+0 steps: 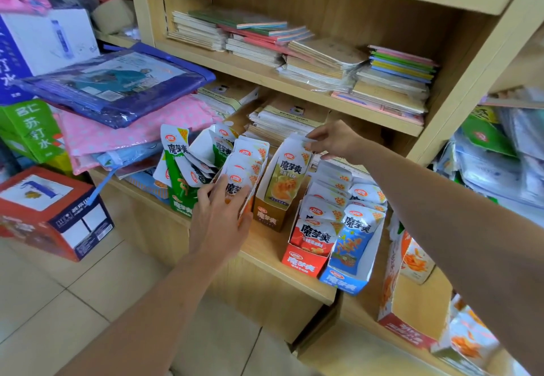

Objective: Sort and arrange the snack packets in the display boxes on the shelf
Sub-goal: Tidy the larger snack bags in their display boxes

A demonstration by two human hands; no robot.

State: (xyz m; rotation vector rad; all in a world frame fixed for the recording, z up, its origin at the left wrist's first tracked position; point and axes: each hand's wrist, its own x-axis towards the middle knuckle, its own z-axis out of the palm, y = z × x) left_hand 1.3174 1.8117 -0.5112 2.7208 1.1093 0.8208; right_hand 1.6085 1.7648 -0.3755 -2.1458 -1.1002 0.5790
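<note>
Head view: the left hand [219, 216] grips the front of the orange display box [246, 206], fingers on its left side and thumb on its right. A stack of orange snack packets [248, 159] stands in this box. The right hand [332, 140] pinches the top edge of the yellow snack packet [290, 169], which stands upright in the brown display box [269, 214]. Both boxes sit on the wooden shelf [265, 249]. The green display box [182, 202] stands just left of the orange one, its packets disordered. The red display box [303, 261] and blue display box [344, 281] stand side by side, touching, at the shelf's right. Stacked notebooks [294, 52] fill the shelf above.
</note>
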